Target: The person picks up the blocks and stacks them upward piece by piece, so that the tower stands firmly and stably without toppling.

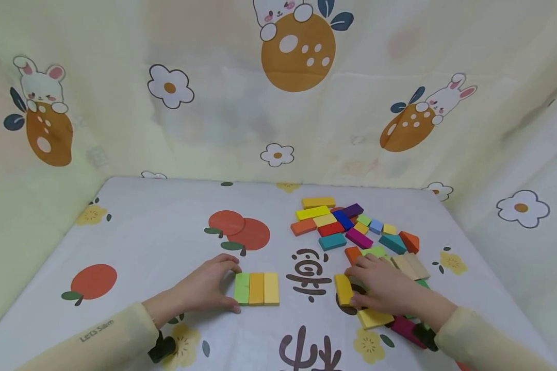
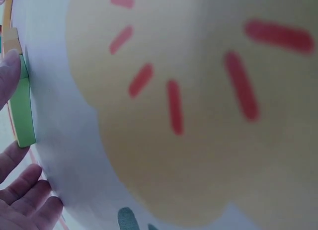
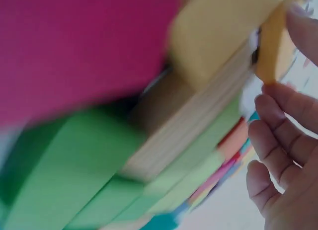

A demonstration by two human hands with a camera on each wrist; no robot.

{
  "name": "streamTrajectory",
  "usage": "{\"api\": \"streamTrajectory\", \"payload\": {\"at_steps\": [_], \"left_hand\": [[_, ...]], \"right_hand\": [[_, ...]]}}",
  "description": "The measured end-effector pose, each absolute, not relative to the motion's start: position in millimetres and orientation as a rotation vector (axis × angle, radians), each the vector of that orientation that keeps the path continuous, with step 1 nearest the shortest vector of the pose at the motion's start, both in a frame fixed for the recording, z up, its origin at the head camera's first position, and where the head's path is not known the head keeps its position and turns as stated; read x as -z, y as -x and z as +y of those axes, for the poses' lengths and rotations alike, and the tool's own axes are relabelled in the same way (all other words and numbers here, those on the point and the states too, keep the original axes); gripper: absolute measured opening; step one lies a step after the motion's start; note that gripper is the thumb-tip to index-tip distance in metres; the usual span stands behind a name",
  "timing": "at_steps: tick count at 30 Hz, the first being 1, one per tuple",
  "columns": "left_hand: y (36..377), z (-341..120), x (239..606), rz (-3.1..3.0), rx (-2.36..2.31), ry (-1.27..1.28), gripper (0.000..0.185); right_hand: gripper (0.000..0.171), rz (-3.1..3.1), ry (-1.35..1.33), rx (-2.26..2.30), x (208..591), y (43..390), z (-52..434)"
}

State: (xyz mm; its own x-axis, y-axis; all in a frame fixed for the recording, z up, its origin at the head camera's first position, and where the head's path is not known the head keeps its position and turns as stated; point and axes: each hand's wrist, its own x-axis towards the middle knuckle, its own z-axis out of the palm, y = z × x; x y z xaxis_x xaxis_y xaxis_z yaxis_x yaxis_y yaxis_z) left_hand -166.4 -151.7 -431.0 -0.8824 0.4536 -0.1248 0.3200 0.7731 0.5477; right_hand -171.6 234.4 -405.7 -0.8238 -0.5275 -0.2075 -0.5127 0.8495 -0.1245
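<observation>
Here the right hand (image 1: 387,288) pinches a small yellow rectangular wooden block (image 1: 343,289) by its long sides, low on the printed white tablecloth (image 1: 167,237) beside the heap of coloured wooden blocks (image 1: 353,226). It looks light, rigid and smooth, so a thumb-and-finger grip across the narrow width should hold. The left hand (image 1: 206,286) lies flat, fingers relaxed, touching the green block (image 1: 242,288) of a row of 3.

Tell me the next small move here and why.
Probably carry the yellow block that the right hand touches over beside the row of three blocks; the left hand steadies that row at its green end, and the right side is free.
</observation>
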Motion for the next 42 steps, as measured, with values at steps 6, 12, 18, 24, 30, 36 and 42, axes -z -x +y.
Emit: {"api": "streamTrajectory", "payload": {"at_steps": [6,12,18,24,30,36,42], "left_hand": [[166.0,-151.6,433.4,2.714,-0.770,-0.576,0.070],[167.3,-151.0,431.6,2.721,-0.752,-0.581,0.070],[166.9,-149.7,428.8,2.712,-0.762,-0.573,0.069],[167.2,-149.4,429.3,2.706,-0.763,-0.576,0.068],[167.8,-151.4,431.9,2.716,-0.784,-0.612,0.068],[168.1,-151.5,432.1,2.722,-0.791,-0.624,0.068],[170.1,-149.8,432.6,2.719,-0.794,-0.631,0.066]], "right_hand": [[0.060,2.750,0.854,0.074,412.6,173.7,175.6],[0.060,2.742,0.864,0.143,415.5,173.3,141.9],[0.058,2.763,0.914,0.208,420.3,174.8,138.8],[0.058,2.761,0.924,0.251,423.8,176.1,138.2],[0.057,2.763,0.956,0.268,425.3,177.0,138.9],[0.064,2.746,0.939,0.305,427.2,178.2,140.3],[0.067,2.734,0.894,0.328,426.4,177.7,138.6]]}}
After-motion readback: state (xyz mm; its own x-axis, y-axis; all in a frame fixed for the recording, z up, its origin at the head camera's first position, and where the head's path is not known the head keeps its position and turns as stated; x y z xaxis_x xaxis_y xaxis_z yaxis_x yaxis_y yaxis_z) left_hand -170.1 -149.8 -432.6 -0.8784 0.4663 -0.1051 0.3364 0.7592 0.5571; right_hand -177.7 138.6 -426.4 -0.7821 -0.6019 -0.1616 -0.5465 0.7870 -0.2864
